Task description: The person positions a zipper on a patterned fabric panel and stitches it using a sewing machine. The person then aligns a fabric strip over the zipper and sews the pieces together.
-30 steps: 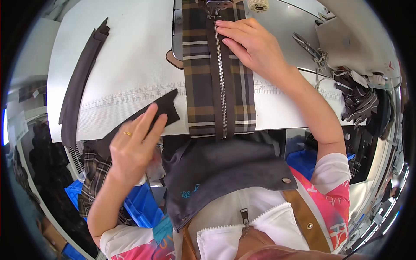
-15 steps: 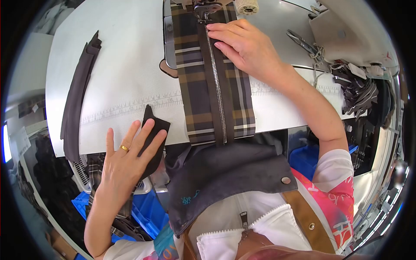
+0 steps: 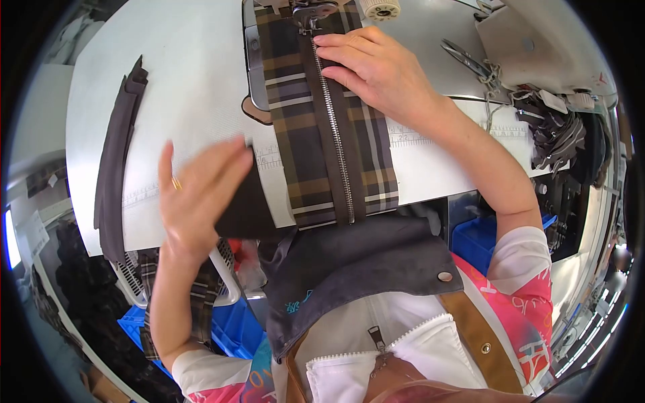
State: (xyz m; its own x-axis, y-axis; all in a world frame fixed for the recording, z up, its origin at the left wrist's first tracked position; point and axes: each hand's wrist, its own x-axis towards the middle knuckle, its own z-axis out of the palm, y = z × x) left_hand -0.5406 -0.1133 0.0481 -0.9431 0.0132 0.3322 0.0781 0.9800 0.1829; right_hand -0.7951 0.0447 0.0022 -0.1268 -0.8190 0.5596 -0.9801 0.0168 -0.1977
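While the right hand (image 3: 379,70), thumb apart from fingertips, steadies the long brown silver-toothed zipper (image 3: 329,114) on dark plaid cloth (image 3: 297,141) by the metal presser foot (image 3: 308,28), apparently for stitching, the next move likely calls for flat alignment; the blurred left hand (image 3: 201,191)'s grip on black cloth (image 3: 250,209) at left cannot be told.

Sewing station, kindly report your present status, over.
Right-hand grip resting on zipper. Left-hand grip blurred, at dark cloth. Zipper lies along plaid fabric. Nothing visibly blocking zipper.
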